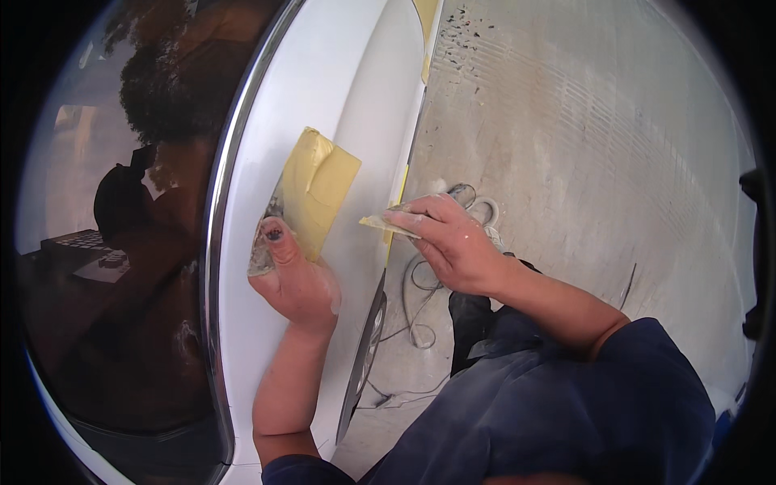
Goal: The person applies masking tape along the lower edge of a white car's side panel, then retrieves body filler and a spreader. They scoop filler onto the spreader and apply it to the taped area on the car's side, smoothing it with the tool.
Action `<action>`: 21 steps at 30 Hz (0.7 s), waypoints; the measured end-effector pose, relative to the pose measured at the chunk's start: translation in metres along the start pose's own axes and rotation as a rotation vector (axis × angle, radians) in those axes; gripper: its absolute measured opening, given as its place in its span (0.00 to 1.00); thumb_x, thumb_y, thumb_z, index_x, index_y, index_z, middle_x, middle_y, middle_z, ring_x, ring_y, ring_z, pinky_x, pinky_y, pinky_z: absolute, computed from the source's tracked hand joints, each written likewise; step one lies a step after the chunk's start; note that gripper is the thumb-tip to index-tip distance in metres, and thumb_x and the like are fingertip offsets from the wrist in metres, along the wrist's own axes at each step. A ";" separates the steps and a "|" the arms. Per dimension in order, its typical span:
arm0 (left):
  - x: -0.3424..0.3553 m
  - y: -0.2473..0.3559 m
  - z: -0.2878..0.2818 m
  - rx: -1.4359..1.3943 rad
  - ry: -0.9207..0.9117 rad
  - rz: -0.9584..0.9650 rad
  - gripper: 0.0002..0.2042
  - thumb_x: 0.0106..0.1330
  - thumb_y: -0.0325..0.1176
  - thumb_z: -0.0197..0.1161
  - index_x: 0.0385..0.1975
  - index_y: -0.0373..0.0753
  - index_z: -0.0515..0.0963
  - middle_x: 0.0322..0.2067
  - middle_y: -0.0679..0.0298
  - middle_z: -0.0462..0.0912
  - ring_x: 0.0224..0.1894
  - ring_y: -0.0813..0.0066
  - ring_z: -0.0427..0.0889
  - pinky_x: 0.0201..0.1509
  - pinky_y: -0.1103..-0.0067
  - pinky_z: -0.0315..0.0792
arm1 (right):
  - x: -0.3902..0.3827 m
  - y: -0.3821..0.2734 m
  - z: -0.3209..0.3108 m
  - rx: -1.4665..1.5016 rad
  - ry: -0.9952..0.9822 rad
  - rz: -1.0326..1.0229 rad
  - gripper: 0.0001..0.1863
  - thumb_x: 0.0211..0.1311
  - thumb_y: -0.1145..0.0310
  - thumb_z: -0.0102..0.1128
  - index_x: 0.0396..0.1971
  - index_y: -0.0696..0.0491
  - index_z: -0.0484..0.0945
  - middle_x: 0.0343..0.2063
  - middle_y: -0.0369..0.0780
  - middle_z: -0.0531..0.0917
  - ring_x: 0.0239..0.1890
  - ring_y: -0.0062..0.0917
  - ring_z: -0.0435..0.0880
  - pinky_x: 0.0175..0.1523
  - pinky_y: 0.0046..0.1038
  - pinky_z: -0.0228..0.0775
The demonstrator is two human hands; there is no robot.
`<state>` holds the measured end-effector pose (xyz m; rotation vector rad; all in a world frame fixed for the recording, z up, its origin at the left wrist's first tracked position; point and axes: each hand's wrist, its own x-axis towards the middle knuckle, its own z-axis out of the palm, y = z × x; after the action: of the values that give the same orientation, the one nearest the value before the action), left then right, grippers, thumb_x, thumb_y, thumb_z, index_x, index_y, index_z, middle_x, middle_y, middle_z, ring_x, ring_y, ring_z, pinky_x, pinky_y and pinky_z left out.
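Note:
My left hand [297, 279] grips a flat board smeared with yellow filler paste [317, 182], its thumb pressed on the dirty near end. The board is held tilted in front of the white car body panel [279, 105]. To its right, my right hand [453, 242] pinches a thin putty spreader [380, 223] with yellow paste on its edge. The spreader's tip points left toward the board, with a gap between them. Whitish dust and paste mark the fingers of both hands. The left fingers under the board are hidden.
On the left is a dark car window [153, 267] with a chrome trim strip [220, 186]. Yellow masking tape [398, 194] shows along the panel's edge. A cable [416, 323] loops over the concrete floor [566, 145] near my legs. Dark crumbs lie farther off.

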<state>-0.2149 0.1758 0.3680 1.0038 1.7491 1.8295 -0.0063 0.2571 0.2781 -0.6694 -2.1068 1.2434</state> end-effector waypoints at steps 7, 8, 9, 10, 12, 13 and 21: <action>-0.014 0.010 -0.019 0.368 0.252 -0.136 0.27 0.89 0.53 0.51 0.57 0.30 0.80 0.50 0.59 0.85 0.53 0.78 0.83 0.61 0.79 0.76 | -0.073 0.170 0.107 0.857 0.132 1.150 0.16 0.83 0.68 0.55 0.62 0.59 0.81 0.50 0.37 0.86 0.51 0.23 0.84 0.58 0.34 0.78; -0.010 0.004 -0.019 0.212 0.310 -0.089 0.27 0.90 0.53 0.49 0.60 0.31 0.78 0.54 0.59 0.83 0.58 0.77 0.80 0.66 0.78 0.75 | -0.084 0.192 0.127 0.875 0.188 1.235 0.16 0.82 0.69 0.56 0.61 0.58 0.81 0.49 0.37 0.86 0.50 0.23 0.85 0.58 0.34 0.79; -0.012 0.004 -0.019 0.139 0.322 -0.074 0.27 0.90 0.53 0.48 0.64 0.32 0.76 0.61 0.58 0.80 0.64 0.75 0.78 0.72 0.75 0.72 | -0.095 0.212 0.148 0.911 0.180 1.244 0.16 0.81 0.69 0.57 0.61 0.58 0.80 0.48 0.38 0.86 0.49 0.24 0.85 0.57 0.34 0.79; -0.014 0.004 -0.020 0.168 0.258 -0.012 0.26 0.90 0.53 0.48 0.66 0.34 0.76 0.64 0.58 0.79 0.67 0.72 0.77 0.75 0.72 0.70 | -0.102 0.229 0.170 0.946 0.171 1.250 0.16 0.80 0.68 0.58 0.61 0.58 0.80 0.48 0.38 0.86 0.48 0.24 0.85 0.57 0.34 0.79; -0.017 0.004 -0.020 0.183 0.251 0.020 0.25 0.90 0.51 0.47 0.69 0.36 0.74 0.69 0.58 0.77 0.70 0.68 0.75 0.79 0.68 0.66 | -0.112 0.257 0.210 0.940 0.165 1.265 0.15 0.78 0.69 0.59 0.59 0.58 0.80 0.47 0.38 0.86 0.46 0.25 0.85 0.55 0.34 0.79; -0.018 0.006 -0.020 0.198 0.238 0.027 0.25 0.90 0.50 0.47 0.70 0.36 0.74 0.70 0.58 0.76 0.71 0.66 0.75 0.81 0.67 0.65 | -0.114 0.267 0.228 0.895 0.169 1.278 0.15 0.77 0.70 0.59 0.58 0.58 0.81 0.46 0.38 0.87 0.46 0.26 0.85 0.54 0.34 0.79; -0.008 0.012 0.002 0.199 0.349 0.035 0.26 0.90 0.45 0.44 0.76 0.34 0.70 0.74 0.51 0.72 0.75 0.53 0.74 0.85 0.60 0.63 | -0.085 0.302 0.293 0.618 0.226 1.245 0.14 0.69 0.73 0.60 0.49 0.62 0.86 0.38 0.43 0.88 0.39 0.28 0.84 0.45 0.36 0.76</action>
<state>-0.2057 0.1698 0.3774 0.8261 2.1667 1.9752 -0.1187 0.1573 -0.1242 -1.7891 -0.8692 2.1310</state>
